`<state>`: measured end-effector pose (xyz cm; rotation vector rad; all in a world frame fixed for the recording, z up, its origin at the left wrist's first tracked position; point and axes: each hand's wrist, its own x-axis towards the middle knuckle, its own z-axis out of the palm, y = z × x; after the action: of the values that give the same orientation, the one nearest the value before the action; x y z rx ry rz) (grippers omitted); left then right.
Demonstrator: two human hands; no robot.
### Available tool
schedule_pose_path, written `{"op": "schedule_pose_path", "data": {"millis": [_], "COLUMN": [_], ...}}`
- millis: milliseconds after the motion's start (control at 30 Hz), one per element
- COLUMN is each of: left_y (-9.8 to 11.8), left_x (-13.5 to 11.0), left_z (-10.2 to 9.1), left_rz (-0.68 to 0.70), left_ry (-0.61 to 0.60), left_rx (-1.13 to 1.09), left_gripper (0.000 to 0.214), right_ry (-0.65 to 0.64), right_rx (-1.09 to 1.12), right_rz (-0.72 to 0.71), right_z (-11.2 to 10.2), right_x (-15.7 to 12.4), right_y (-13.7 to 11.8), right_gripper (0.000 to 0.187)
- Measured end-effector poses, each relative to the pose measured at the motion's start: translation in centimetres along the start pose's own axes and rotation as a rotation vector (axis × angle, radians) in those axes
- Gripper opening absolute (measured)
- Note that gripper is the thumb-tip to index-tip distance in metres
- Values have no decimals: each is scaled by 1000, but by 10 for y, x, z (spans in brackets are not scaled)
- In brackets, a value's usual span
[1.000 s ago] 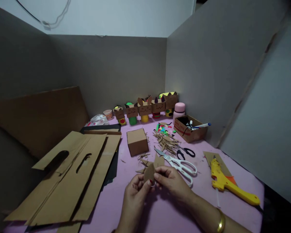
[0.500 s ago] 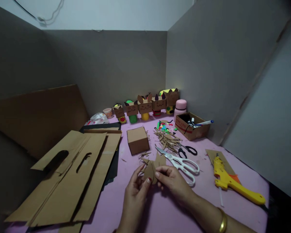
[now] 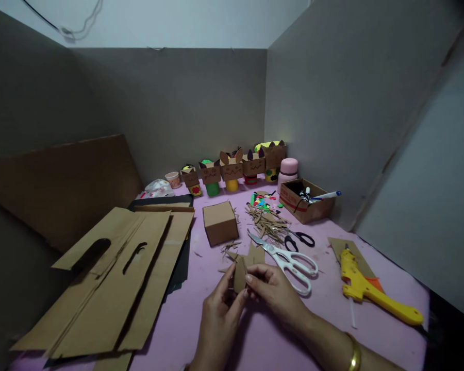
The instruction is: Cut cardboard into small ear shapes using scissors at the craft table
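Both of my hands meet low in the middle of the pink table point(image 3: 325, 293). My left hand point(image 3: 220, 314) and my right hand point(image 3: 272, 288) together pinch a small ear-shaped piece of brown cardboard point(image 3: 239, 273), held upright between the fingertips. More cut cardboard pieces point(image 3: 255, 253) lie just behind it. A small closed cardboard box point(image 3: 219, 222) stands a little farther back. White-handled scissors point(image 3: 290, 260) lie right beside my right hand.
Flat cardboard sheets point(image 3: 112, 278) with cut-out slots cover the left side. A yellow glue gun point(image 3: 367, 291) lies at the right. Farther back are black-handled scissors point(image 3: 297, 238), cardboard scraps point(image 3: 266, 221), an open box of pens point(image 3: 307, 203), a pink bottle point(image 3: 288, 172) and several cardboard-headed figures point(image 3: 232, 172).
The cardboard piece has been turned between my fingers from a broad face to a narrower upright one. My hands have stayed in nearly the same place.
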<state>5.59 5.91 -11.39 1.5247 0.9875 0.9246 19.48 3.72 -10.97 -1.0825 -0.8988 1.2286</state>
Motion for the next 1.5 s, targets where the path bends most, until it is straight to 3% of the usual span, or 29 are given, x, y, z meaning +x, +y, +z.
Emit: {"op": "schedule_pose_path", "data": {"millis": [200, 367, 533, 600, 733, 867, 1200, 1367, 1500], "left_y": [2, 7, 7, 7, 10, 11, 11, 6, 4], "left_x": [0, 5, 7, 8, 10, 11, 10, 9, 9], "left_z": [0, 1, 0, -1, -1, -2, -2, 0, 1], "left_rz": [30, -105, -30, -46, -216, -303, -311, -319, -308], "left_ry": [101, 41, 10, 13, -17, 35, 50, -12, -60], "left_rx": [4, -194, -211, -234, -371, -453, -465, -511, -523], "left_gripper": [49, 54, 35, 34, 32, 28, 20, 18, 17], "right_ry": [-39, -52, -71, -44, 92, 182, 1, -23, 0], "right_rx": [12, -46, -108, -119, -99, 15, 257, 303, 265], "right_rz": [-74, -87, -69, -74, -93, -109, 111, 191, 171], "right_z": [2, -2, -4, -3, -8, -17, -8, -6, 0], "right_x": [-2, 0, -1, -2, 2, 10, 8, 7, 5], "right_y": [-4, -2, 0, -1, -5, -10, -6, 0, 2], "right_gripper": [39, 38, 42, 43, 41, 39, 40, 43, 46]}}
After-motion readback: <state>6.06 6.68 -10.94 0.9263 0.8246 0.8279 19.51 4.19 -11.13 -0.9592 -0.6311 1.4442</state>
